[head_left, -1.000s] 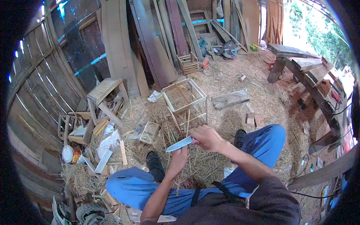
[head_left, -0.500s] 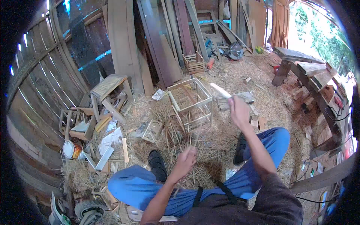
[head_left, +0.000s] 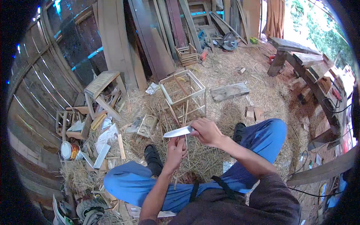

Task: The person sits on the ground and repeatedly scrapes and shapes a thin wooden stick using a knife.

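Note:
My right hand (head_left: 207, 131) is wrapped round the handle of a knife (head_left: 177, 132), its broad pale blade pointing left. The blade lies just above the fingers of my left hand (head_left: 175, 153), which is closed on a thin wooden stick (head_left: 175, 183). The stick's lower end shows below that hand; the blade and fingers hide part of it. Beyond my hands, a light wooden frame (head_left: 182, 98) with thin legs stands on the floor, apart from both hands.
Shavings and straw (head_left: 206, 165) cover the floor between my feet. A small wooden stool (head_left: 103, 83), a can (head_left: 67, 150) and offcuts are at left. A plank (head_left: 229, 91) lies ahead, a slatted crate (head_left: 187, 55) behind the frame, and a heavy bench (head_left: 296, 50) at right.
My right hand has brought the knife down and left, from out in front to the stick at my left hand. My left hand has shifted slightly left and keeps its grip. The view has shifted slightly.

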Demonstrator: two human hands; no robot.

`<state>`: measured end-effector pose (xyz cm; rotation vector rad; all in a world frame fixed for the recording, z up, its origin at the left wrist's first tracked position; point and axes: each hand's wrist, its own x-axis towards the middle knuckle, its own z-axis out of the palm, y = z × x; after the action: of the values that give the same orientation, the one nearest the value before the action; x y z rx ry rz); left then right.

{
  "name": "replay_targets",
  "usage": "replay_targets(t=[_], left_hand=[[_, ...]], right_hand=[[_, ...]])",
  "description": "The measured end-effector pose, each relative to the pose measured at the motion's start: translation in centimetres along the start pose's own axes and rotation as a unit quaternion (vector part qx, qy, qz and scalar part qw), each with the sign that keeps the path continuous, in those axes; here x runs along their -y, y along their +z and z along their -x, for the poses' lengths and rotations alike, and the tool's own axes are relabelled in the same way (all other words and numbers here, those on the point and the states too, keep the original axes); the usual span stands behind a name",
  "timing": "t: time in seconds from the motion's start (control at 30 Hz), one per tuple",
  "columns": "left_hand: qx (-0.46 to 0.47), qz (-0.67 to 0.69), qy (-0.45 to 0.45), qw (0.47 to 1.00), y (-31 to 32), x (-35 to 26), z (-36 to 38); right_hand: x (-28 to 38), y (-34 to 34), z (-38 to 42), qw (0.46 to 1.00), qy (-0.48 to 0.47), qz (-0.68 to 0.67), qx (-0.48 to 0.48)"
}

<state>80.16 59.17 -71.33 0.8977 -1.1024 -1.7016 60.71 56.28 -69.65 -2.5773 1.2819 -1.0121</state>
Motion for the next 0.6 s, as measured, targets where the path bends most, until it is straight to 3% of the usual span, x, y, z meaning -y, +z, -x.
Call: replay_targets(t=[0.13, 0.2, 0.3, 0.43, 0.47, 0.6], left_hand=[[0.017, 0.069, -0.045, 0.996, 0.1, -1.6, 1.1], [0.050, 0.022, -0.038, 0.998, -0.1, -1.6, 1.7], [0.056, -0.023, -0.007, 0.998, -0.1, -1.1, 1.5], [-0.036, -0.041, 0.015, 0.998, 0.2, -1.8, 0.6], [-0.041, -0.028, 0.025, 0.998, -0.3, -1.2, 0.3], [-0.042, -0.036, 0.033, 0.998, -0.1, -0.1, -0.2]], right_hand=[[-2.6, -0.7, -0.2, 0.997, 0.008, -0.007, -0.074], [-5.0, -2.9, -0.6, 0.985, 0.144, 0.064, -0.073], [-7.7, -5.3, -0.6, 0.955, 0.231, 0.107, -0.152], [-2.2, -3.1, -0.1, 0.978, 0.114, 0.026, -0.176], [-1.0, -2.5, -0.1, 0.989, 0.109, 0.050, -0.091], [0.6, -0.5, -0.1, 0.999, -0.032, 0.000, -0.042]])
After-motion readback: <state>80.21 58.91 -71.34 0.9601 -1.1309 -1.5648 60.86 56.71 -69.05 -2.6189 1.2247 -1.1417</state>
